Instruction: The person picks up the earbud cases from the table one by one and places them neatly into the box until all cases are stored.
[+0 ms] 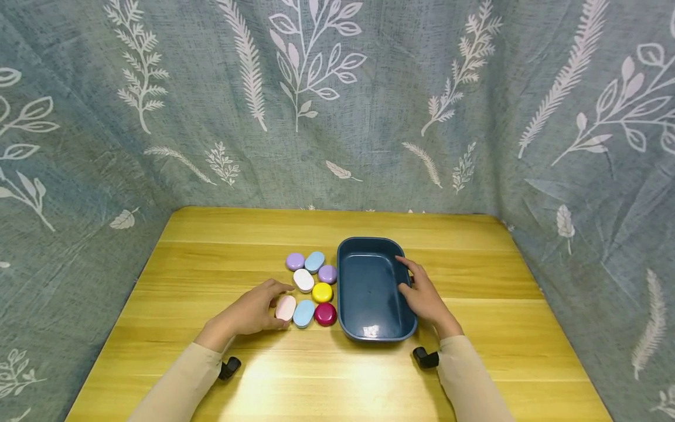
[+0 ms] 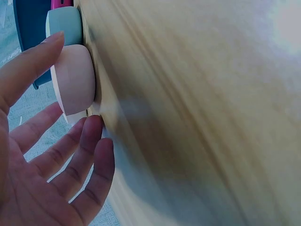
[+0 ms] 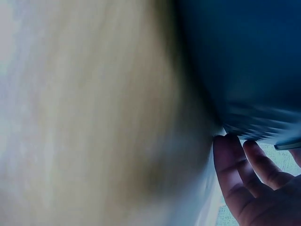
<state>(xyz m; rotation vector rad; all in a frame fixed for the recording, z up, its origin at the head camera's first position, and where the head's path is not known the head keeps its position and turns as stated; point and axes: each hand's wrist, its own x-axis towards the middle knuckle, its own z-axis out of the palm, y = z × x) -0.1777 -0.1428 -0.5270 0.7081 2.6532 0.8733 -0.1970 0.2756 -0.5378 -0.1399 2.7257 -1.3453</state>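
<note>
We work at a wooden table (image 1: 211, 269) backed by a leaf-print cloth (image 1: 369, 117). A dark blue tray (image 1: 369, 293) stands near the middle of the table and holds nothing. Just to its left lies a cluster of eight small rounded cases: two purple (image 1: 295, 261), two light blue (image 1: 314, 261), one white (image 1: 303, 280), one yellow (image 1: 322, 292), one dark red (image 1: 325, 314) and one pale pink case (image 1: 286, 308). Our left hand (image 1: 253, 310) rests at the left edge of the cluster, its fingers (image 2: 70, 146) relaxed and spread around the pale pink case (image 2: 73, 77); the thumb lies over it, but we see no firm grip yet. Our right hand (image 1: 424, 296) lies against the right wall of the tray, thumb over the rim and fingertips (image 3: 230, 155) at the outer side, holding it steady without a tight curl. Judging by the layout, we are at the start: no case is in the tray, and all eight remain on the table.
</note>
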